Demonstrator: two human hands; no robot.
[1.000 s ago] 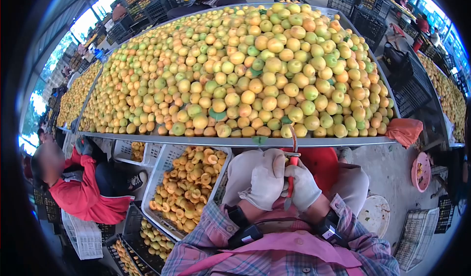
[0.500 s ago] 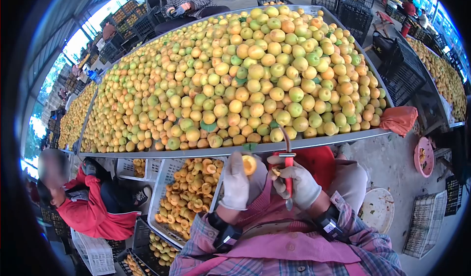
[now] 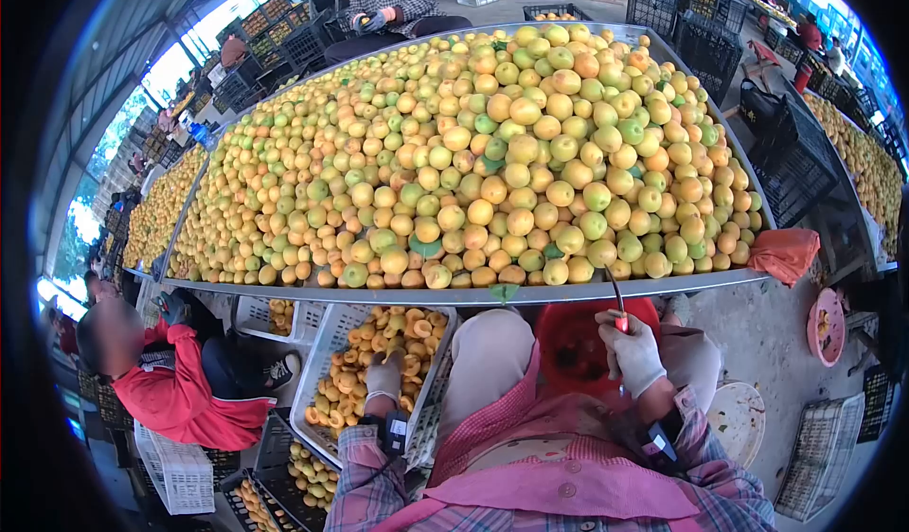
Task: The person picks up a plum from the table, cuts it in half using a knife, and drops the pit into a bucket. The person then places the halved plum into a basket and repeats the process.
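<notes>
My left hand [image 3: 383, 378], in a whitish glove, reaches into a white plastic crate [image 3: 301, 381] on the left. Around it lie halved, pitted apricots [image 3: 355, 366]; its fingertips are over the fruit, and I cannot make out whether they hold a piece. Also gloved, my right hand [image 3: 632, 354] is closed around a pitting knife with a red handle [image 3: 621, 323] and a thin, curved metal blade pointing up. Beneath that hand is a red basin [image 3: 559, 328] with dark contents. Whole yellow-green apricots [image 3: 473, 172] are heaped on the metal-edged table [image 3: 426, 295] in front.
A red plastic bag [image 3: 785, 256] hangs at the table's right corner. On the left sits a person in a red jacket [image 3: 194, 390]; another in a checked shirt [image 3: 393, 2] is across the table. Black crates [image 3: 786, 149], a pink basin [image 3: 827, 326] and a white crate [image 3: 822, 456] stand right.
My left hand has moved left and down into the crate, and the apricot half it held no longer shows. My right hand has moved right, over the red basin, still with the knife.
</notes>
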